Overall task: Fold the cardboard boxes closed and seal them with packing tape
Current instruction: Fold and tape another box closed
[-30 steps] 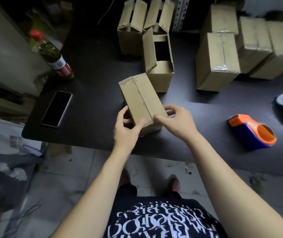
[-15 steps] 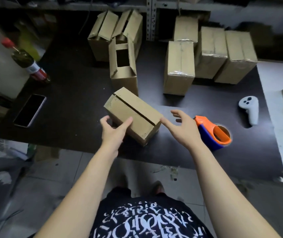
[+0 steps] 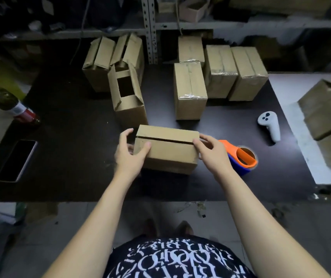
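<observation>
1. Cardboard box (image 3: pixel 166 151) lies near the front of the dark table (image 3: pixel 70 121). Its two top flaps are folded down, and a dark seam runs lengthwise between them.
2. Left hand (image 3: pixel 129 155) grips the box's left end, with the thumb lying on the near top flap and the fingers curled round the far corner.
3. Right hand (image 3: pixel 210 155) holds the right end, its fingertips bent over the top edge where the seam ends.
4. Tape dispenser (image 3: pixel 243 157), orange and blue, sits on the table just right of the box, partly hidden behind the right hand.
5. Open box (image 3: pixel 127 97) stands upright just behind the held one, flaps raised and its inside dark.
6. Two unsealed boxes (image 3: pixel 100 63) stand behind the open one at the back left, their flaps loose.
7. Four taped boxes (image 3: pixel 189 91) stand grouped at the back, right of centre, with glossy tape across their tops.
8. White controller (image 3: pixel 269 125) lies on the table, right of the taped group and beyond the dispenser.
9. Phone (image 3: pixel 17 160) lies face up near the table's left front edge; a bottle (image 3: pixel 10 105) with a red label stands behind it, at the table's left edge.
10. Large carton (image 3: pixel 329 115) rests on a white surface (image 3: pixel 293 141) to the right of the table.
</observation>
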